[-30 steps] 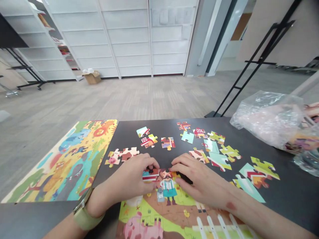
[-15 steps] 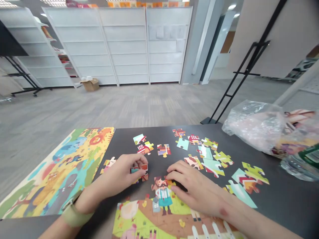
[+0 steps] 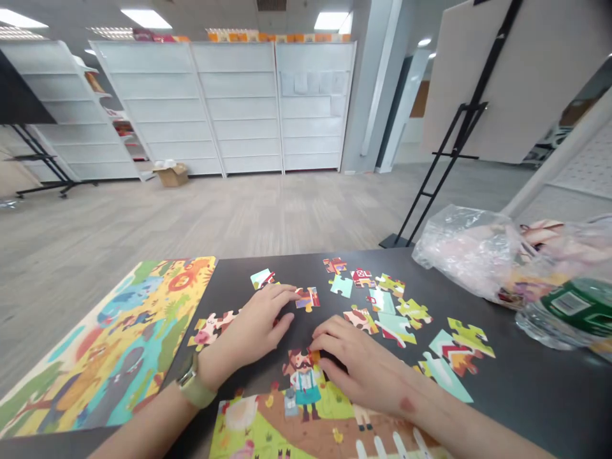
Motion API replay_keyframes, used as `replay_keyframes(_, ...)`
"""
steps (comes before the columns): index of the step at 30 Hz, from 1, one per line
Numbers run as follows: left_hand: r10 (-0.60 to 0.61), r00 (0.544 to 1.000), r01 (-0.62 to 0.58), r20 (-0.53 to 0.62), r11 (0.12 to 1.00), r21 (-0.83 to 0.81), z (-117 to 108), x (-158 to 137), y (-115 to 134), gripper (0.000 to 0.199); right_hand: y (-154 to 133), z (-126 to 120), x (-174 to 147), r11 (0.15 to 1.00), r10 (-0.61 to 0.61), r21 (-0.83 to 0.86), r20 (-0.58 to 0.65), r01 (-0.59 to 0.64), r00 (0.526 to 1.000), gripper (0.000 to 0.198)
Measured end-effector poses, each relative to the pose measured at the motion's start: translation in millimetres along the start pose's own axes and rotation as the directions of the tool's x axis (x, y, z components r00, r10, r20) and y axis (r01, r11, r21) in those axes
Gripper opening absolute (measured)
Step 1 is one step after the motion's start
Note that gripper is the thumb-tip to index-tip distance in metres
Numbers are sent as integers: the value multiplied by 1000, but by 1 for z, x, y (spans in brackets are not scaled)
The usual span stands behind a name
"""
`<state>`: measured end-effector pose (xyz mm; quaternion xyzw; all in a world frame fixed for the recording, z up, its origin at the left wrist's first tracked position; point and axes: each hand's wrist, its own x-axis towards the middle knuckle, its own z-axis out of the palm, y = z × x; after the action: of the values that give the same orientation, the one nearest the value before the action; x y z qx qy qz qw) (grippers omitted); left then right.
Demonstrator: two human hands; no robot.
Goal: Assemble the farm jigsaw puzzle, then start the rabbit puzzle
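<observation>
A row of white shelving units stands along the far side of a room with grey carpet, a cardboard box on the floor at its foot. To the right, a black stand has a pale board on it.

On the dark bench, a partly assembled farm puzzle lies at the near edge, in front of the person. It shows a farmer in a turquoise skirt or apron, a hen and a white fence; its upper outline is uneven.

The left hand, with a green-banded watch on its wrist, reaches over the bench beyond the puzzle. Its grip is spread, thumb well clear of the fingers, and the fingertips are at the left edge of a brown-and-orange piece; whether they touch it cannot be told. Two cow pieces lie left of this hand, and a pale blue piece with red lies just past it.

The right hand rests at the puzzle's upper edge beside the farmer, its grip loosely curled, thumb and fingers slightly apart. Beyond it are a brown-spotted piece, a red barn piece and green pieces.

An illustrated animal sheet lies at the left; a clear plastic bag and a green-labelled bottle are at the right.
</observation>
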<state>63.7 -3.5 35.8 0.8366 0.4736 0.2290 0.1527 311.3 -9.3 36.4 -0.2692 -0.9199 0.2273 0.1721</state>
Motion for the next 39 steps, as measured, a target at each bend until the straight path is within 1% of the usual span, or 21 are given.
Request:
replay_keyframes(2, 13, 999, -13, 45, 1000, -13, 6, 22, 3, 45, 1, 0, -1, 1000, 1, 5, 1, -1, 1000, 19)
replay_keyframes(4, 7, 996, -4, 90, 999, -38, 11, 42, 4, 62, 1, 0, -2, 1000, -6, 17, -2, 6, 1000, 20)
replay_keyframes(5, -3, 994, 9, 106, 999, -54, 12, 50, 5, 65, 2, 1, -2, 1000, -9, 24, -5, 9, 1000, 20)
replay_keyframes(6, -17, 993, 26, 115, 997, -71, 13, 57, 5, 66, 3, 1, -2, 1000, -11, 29, -6, 11, 1000, 20)
replay_keyframes(8, -51, 992, 65, 116, 991, -119, 11, 64, 6, 61, 4, 1, -2, 999, -14, 34, -7, 14, 1000, 20)
replay_keyframes(10, -90, 991, 108, 98, 976, -190, 5, 64, 8, 45, 5, 1, -3, 999, -15, 38, -10, 16, 1000, 20)
replay_keyframes(13, -176, 983, 184, 54, 918, -350, -6, 51, 12, 10, 7, 1, -4, 998, -19, 59, -18, 21, 1000, 20)
replay_keyframes(14, -211, 976, 211, 44, 885, -415, -9, 43, 13, 6, 8, 1, -4, 997, -18, 68, -23, 20, 1000, 19)
replay_keyframes(17, -302, 952, 266, 44, 752, -603, -14, 15, 15, 25, 9, 0, -4, 997, -8, 82, -34, 11, 999, 18)
replay_keyframes(19, -342, 938, 277, 47, 663, -695, -14, -4, 16, 29, 9, 0, -4, 997, -1, 76, -30, 4, 1000, 17)
replay_keyframes(21, -370, 928, 277, 48, 596, -754, -13, -20, 16, 30, 9, 0, -3, 998, 4, 70, -30, -2, 1000, 16)
replay_keyframes(25, -400, 909, 301, 116, 439, -846, -12, -37, 17, 51, 7, -1, -1, 998, 15, 69, -25, -13, 1000, 17)
replay_keyframes(26, -401, 905, 310, 141, 397, -864, -12, -39, 17, 50, 7, -1, -1, 998, 15, 66, -19, -13, 1000, 18)
replay_keyframes(27, -401, 902, 317, 160, 364, -876, -13, -41, 16, 45, 7, -1, 0, 998, 15, 61, -13, -14, 1000, 18)
replay_keyframes(28, -401, 900, 324, 171, 354, -877, -13, -42, 15, 38, 7, -1, 1, 998, 18, 57, -9, -18, 1000, 17)
replay_keyframes(30, -402, 900, 341, 169, 408, -847, -13, -45, 11, 28, 7, -1, 1, 998, 28, 52, 0, -28, 1000, 18)
replay_keyframes(33, -395, 904, 369, 163, 529, -765, -14, -48, 4, 24, 8, -1, 1, 998, 29, 53, 9, -30, 1000, 19)
replay_keyframes(37, -359, 912, 389, 199, 599, -700, -17, -53, 2, 21, 8, -1, 1, 998, 30, 46, 11, -31, 999, 20)
replay_keyframes(39, -346, 911, 408, 226, 666, -625, -18, -55, 4, 18, 7, -2, 1, 999, 30, 41, 8, -30, 1000, 20)
